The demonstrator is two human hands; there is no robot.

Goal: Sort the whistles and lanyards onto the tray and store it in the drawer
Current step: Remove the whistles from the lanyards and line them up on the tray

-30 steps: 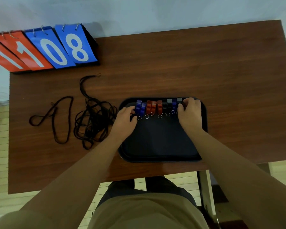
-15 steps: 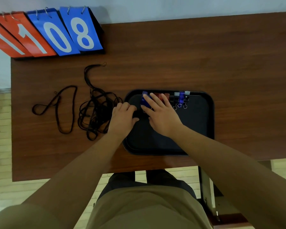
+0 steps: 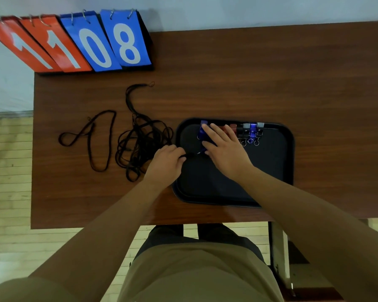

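Observation:
A black tray lies on the brown table, right of centre. A row of blue, red and black whistles with key rings lines its far edge. My right hand lies flat over the left part of that row, fingers apart, and hides several whistles; a blue whistle shows at its fingertips. My left hand is curled at the tray's left rim and pinches a black cord that runs toward my right thumb. A tangled heap of black lanyards lies just left of the tray, touching my left hand.
A single black lanyard lies looped further left. A flip scoreboard showing 11 and 08 stands at the table's far left corner. The table's near edge is close to my body, with a metal leg at the right.
My right hand has moved from the right end of the whistle row to its left part. My left hand slid back to the tray's left rim and closed on a cord.

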